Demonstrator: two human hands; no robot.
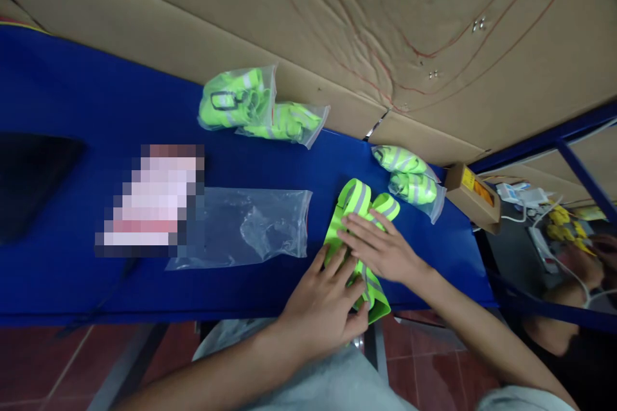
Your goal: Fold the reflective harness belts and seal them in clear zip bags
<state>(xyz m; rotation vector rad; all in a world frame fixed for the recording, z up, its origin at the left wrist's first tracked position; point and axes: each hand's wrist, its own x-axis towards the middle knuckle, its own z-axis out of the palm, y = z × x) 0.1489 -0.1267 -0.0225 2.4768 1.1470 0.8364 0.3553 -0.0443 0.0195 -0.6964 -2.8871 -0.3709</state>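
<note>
A lime-green reflective strap [354, 199] with grey stripes lies folded in loops at the front of the blue table, its lower end over the edge. My left hand [325, 298] rests on the lower part of the strap, fingers spread. Across the strap's middle lies my right hand [378, 247], palm down with its fingers stretched out. To the left, a clear zip bag [255, 228] lies flat with nothing visible inside.
Bagged green straps [236, 99] stand at the back, with more bags [414, 186] at the right near an open cardboard box [475, 196]. A blurred-out item [154, 196] lies left on the blue table [96, 96]. Another person's arm [569, 289] shows far right.
</note>
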